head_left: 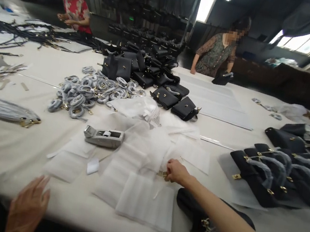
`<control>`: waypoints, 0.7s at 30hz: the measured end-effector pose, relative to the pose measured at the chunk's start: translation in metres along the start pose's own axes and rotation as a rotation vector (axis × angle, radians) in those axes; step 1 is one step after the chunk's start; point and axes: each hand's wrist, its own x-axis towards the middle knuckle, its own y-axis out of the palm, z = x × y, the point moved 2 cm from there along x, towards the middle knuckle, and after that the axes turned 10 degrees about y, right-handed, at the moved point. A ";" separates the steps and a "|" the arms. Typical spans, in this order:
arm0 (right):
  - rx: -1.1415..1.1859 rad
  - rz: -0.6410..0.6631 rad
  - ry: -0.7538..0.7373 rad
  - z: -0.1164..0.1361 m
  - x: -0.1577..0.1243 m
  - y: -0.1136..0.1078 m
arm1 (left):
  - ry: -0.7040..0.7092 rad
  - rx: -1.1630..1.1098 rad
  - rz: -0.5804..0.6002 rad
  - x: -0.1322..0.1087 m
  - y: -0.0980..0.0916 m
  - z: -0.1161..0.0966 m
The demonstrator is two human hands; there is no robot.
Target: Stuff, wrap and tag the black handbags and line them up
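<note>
Two hands are over the white worktop (2, 145): the left hand (28, 205) rests palm down at the near edge, its grip apart and empty, close to the foam sheets (145, 202). Further right, the right hand (176, 172) reaches forward on a straight, stretched arm, its grip pinched together on the foam sheets in the middle. A black bag (190, 206) lies under the forearm.

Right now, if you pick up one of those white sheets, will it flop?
Probably floppy: the white sheets lie crumpled and folded over each other near the right hand. Likely very light too, since they look thin and see-through. A push might slide several at once; they overlap loosely.
</note>
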 end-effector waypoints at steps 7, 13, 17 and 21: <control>0.096 0.034 -0.096 -0.015 -0.001 0.020 | 0.113 -0.395 0.509 -0.113 0.141 -0.208; 0.422 0.046 -0.055 -0.101 0.026 -0.029 | 0.578 -0.179 0.699 -0.140 0.233 -0.302; 0.569 -0.017 0.068 -0.165 0.044 -0.044 | 0.386 -0.021 0.490 -0.082 0.280 -0.332; 0.577 -0.012 0.128 -0.186 0.046 -0.022 | 0.223 0.150 0.506 -0.022 0.321 -0.347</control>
